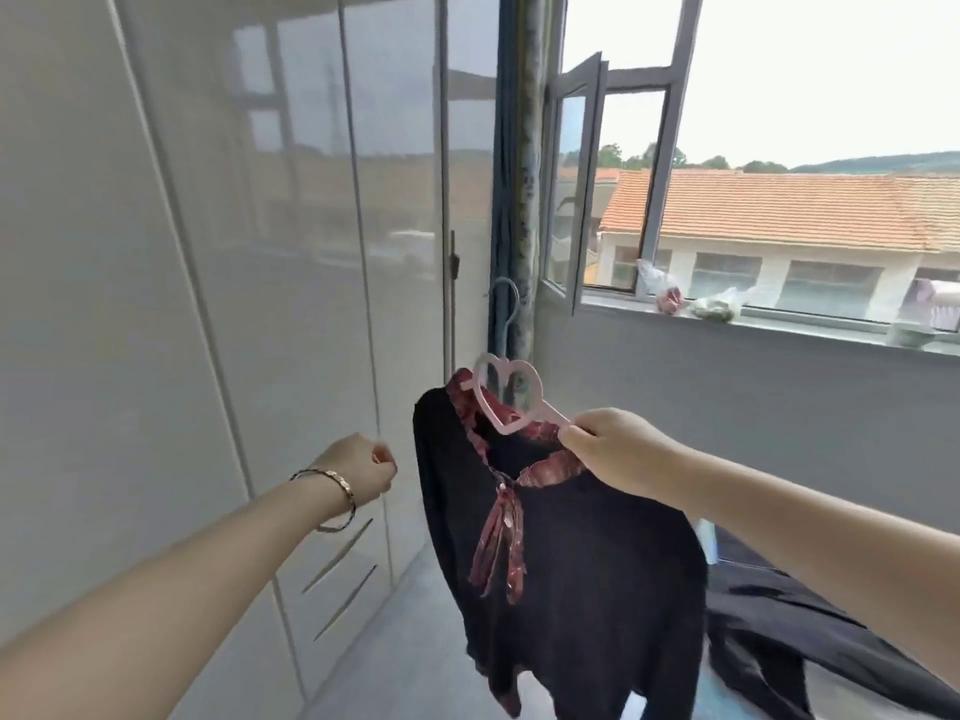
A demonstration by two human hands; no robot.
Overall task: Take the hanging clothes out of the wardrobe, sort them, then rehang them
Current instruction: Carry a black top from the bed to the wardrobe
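As right hand (618, 449) grips hanger (553, 415), black top (571, 563) hangs; left hand (363, 467) curls empty.

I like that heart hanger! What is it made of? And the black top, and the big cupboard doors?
The pink hanger looks like smooth plastic: thin, one even colour. The black top looks like soft matte cloth, perhaps knit; it hangs in folds. The wardrobe doors have a glossy pale finish that mirrors the window; what lies underneath I cannot tell.
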